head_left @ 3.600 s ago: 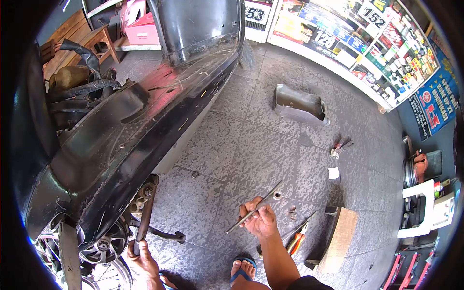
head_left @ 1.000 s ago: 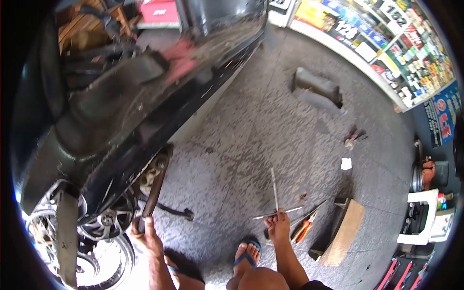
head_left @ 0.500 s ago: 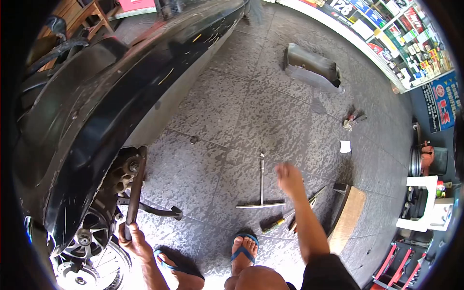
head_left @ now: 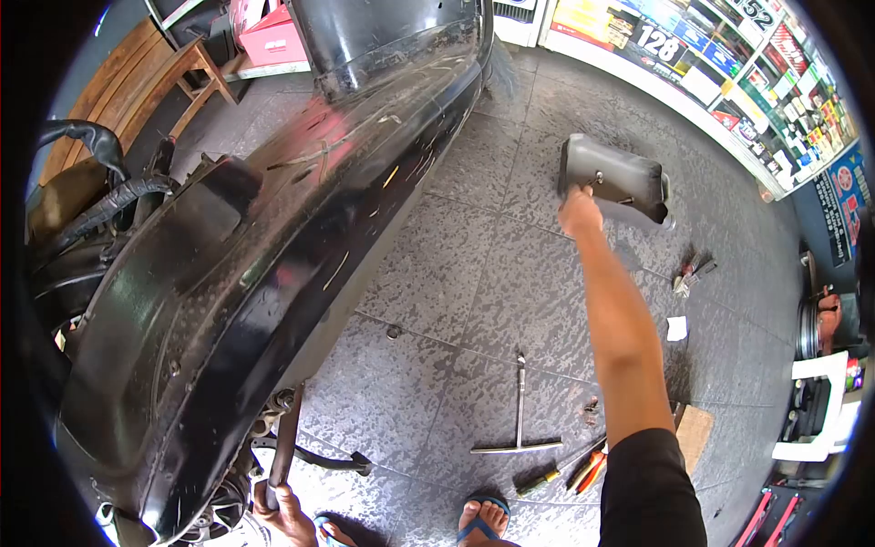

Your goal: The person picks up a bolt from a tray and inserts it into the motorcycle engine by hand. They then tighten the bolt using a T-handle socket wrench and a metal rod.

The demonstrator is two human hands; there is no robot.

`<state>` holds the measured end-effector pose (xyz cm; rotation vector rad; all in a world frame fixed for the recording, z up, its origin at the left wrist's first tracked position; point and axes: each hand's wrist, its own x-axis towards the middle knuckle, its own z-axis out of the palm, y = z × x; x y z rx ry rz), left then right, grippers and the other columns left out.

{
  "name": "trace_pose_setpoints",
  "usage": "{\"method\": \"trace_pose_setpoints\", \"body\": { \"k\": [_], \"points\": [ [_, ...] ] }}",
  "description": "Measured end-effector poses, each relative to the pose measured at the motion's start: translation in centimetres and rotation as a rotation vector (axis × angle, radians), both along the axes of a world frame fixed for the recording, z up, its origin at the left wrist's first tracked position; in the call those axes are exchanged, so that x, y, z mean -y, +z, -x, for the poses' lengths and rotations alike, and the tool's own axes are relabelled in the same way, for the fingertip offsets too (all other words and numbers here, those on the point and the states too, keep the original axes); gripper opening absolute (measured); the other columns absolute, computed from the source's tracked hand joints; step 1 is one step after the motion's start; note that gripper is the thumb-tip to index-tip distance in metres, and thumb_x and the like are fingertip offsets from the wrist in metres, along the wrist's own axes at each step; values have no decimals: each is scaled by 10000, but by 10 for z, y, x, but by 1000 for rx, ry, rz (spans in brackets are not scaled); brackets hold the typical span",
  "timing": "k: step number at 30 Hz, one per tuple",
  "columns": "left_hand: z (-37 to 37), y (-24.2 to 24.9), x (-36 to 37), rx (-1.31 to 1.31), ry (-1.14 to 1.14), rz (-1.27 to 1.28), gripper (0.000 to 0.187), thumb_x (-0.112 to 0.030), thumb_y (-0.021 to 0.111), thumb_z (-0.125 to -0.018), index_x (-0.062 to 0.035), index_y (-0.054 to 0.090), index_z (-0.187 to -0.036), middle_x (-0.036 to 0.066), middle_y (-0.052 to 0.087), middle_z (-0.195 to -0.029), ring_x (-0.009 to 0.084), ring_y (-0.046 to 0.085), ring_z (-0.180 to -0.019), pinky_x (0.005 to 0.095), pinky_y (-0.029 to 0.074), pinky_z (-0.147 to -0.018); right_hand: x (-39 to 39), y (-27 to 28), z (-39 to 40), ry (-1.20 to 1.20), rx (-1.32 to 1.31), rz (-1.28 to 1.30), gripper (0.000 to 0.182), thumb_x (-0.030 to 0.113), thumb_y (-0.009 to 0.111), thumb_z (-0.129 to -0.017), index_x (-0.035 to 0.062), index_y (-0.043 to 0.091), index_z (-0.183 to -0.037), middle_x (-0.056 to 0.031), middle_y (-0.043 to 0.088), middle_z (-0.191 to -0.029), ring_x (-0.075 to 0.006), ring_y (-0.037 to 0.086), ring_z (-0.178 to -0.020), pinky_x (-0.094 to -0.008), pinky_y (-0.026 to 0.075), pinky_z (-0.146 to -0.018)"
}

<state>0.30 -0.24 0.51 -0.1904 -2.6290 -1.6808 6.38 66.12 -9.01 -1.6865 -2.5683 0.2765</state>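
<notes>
Right hand (head_left: 581,212) reached tray (head_left: 622,162), its long axis crosswise

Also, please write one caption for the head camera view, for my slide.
Left hand on a dark bar by the scooter, right hand at a grey tray, T-handle wrench on the floor.

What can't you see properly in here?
All in the head view:
- Whether the right hand holds something: blurred, too small.
- Some left hand fingers: behind the bar.
- Part of the wood block: behind the right arm.
- Floor bits: too small.
</notes>
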Motion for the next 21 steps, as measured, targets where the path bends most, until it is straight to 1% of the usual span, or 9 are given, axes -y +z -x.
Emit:
{"method": "trace_pose_setpoints", "body": {
  "k": [1, 2, 4, 6, 11, 14, 16, 18, 21],
  "points": [
    [1, -2, 0, 9, 4, -13, 474, -505, 663, -853, -91, 459, -744, -72, 347, -514, 19, 313, -425, 221, 202, -403, 10, 1, 2, -33, 51, -26, 334, 193, 510, -897, 42, 535, -1194, -179, 474, -1320, -378, 607, -1058, -483, 508, -877],
    [2, -4, 0, 9, 3, -16, 474, -505, 663, -853, -91, 459, -744, -72, 347, -514, 19, 313, -425, 221, 202, -403, 24, 0, 1, -34, 51, -30, 334, 193, 510, -897, 42, 535, -1194, -179, 474, -1320, -378, 607, -1058, -483, 508, -877],
    [1, -5, 4, -1, 10, 17, 470, -497, 666, -854, -92, 455, -747, -71, 343, -511, 19, 314, -428, 219, 207, -405, 69, 2, -6, 147, -42, -196, 186, 181, 498, -895, 46, 622, -929, -172, 591, -1058, -373, 665, -842, -486, 538, -730],
    [1, -7, 7, -16, 2, 6, 458, -486, 666, -858, -88, 463, -762, -70, 345, -510, 20, 314, -430, 219, 208, -405, 121, 3, -10, 253, -109, -266, 176, 194, 527, -884, 61, 640, -861, -156, 608, -962, -375, 661, -752, -485, 529, -646],
    [2, -2, 2, 1, 25, 35, 514, -535, 660, -837, -55, 486, -776, -68, 355, -559, 30, 315, -517, 225, 212, -479, 241, 15, -22, 381, -113, -101, 183, 214, 549, -890, 58, 639, -859, -148, 609, -884, -354, 655, -709, -480, 522, -617],
    [5, -9, 8, -49, -10, 0, 427, -451, 665, -866, -63, 497, -808, -66, 360, -528, 26, 319, -465, 219, 208, -433, 280, 28, -35, 461, -144, 42, 184, 236, 579, -884, 71, 659, -877, -124, 628, -862, -335, 657, -727, -462, 527, -636],
    [9, -16, 14, -99, -52, -36, 375, -393, 671, -883, -54, 514, -851, -63, 365, -507, 23, 316, -429, 214, 208, -396, 284, 36, -48, 437, -411, 101, 173, 259, 609, -871, 109, 689, -907, -97, 663, -903, -312, 663, -766, -439, 534, -682],
    [9, -14, 15, -107, -66, -15, 376, -397, 669, -884, -60, 512, -827, -65, 363, -505, 21, 316, -428, 212, 209, -393, 251, 41, -64, 267, -429, 99, 138, 223, 618, -858, 146, 712, -924, -90, 691, -925, -295, 669, -816, -409, 533, -738],
    [7, -14, 10, -88, -29, -22, 377, -401, 668, -885, -66, 511, -812, -64, 365, -504, 18, 320, -428, 210, 209, -391, 197, 27, -93, 203, -146, 385, 119, 161, 624, -800, 113, 719, -852, -128, 697, -887, -315, 665, -858, -414, 531, -753]
  ]
}}
